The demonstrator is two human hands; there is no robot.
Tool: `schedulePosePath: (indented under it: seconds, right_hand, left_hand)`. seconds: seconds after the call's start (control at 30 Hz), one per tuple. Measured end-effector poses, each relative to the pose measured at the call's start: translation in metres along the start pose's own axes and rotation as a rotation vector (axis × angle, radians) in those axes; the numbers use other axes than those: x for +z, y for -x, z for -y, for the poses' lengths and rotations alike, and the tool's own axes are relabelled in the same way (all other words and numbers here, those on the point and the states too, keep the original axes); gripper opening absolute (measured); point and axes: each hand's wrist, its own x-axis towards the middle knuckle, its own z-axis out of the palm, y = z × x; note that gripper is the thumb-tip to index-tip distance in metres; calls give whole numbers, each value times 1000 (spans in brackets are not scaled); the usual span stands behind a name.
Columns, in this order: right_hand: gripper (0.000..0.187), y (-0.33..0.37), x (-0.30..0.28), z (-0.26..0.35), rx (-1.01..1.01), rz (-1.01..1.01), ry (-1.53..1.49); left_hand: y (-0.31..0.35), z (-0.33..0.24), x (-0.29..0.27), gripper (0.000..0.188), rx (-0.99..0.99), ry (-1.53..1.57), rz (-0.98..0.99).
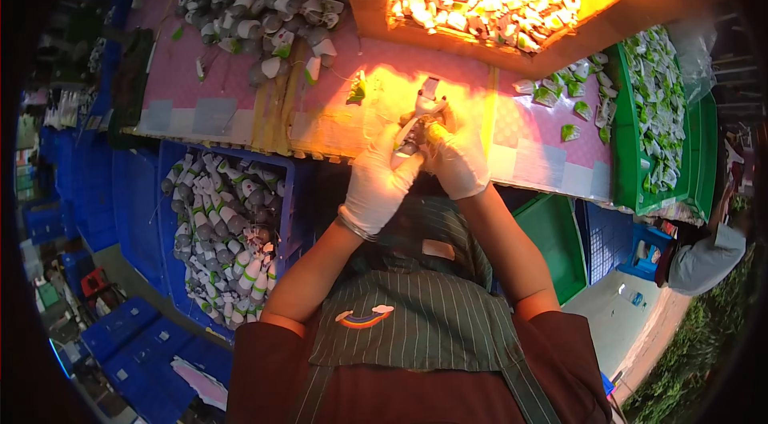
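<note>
My left hand (378,184), in a white glove, and my right hand (460,158), gloved as well, meet at the table's near edge. Between their closed fingers is a small plush piece (412,134) with dark and pale parts; its exact shape is partly hidden by the fingers. A narrow pale part (430,89) sticks up beyond the fingertips. To the left of the hands, a small green and white fabric piece (357,88) lies on the pink tabletop (320,116).
A heap of grey and white plush pieces (256,4) covers the back left. A brightly lit box (512,60) of small pieces stands behind my hands. Green-white pieces fill a green crate (628,128) at right. More plush toys lie in a blue bin (172,256) at lower left.
</note>
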Motion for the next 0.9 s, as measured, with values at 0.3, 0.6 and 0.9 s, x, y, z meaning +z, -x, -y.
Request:
schedulePosePath:
  seconds: [0.3,0.6,0.9]
  right_hand:
    - [28,33,-110,61,-313,-636,1016]
    - [29,49,-176,88,-177,-981,1729]
    - [30,35,-23,45,-9,-203,629]
  left_hand:
    - [-8,-5,-24,26,-526,492,165]
    - [-8,-11,-19,34,-570,628,250]
    - [-7,-17,-22,47,-486,547,185]
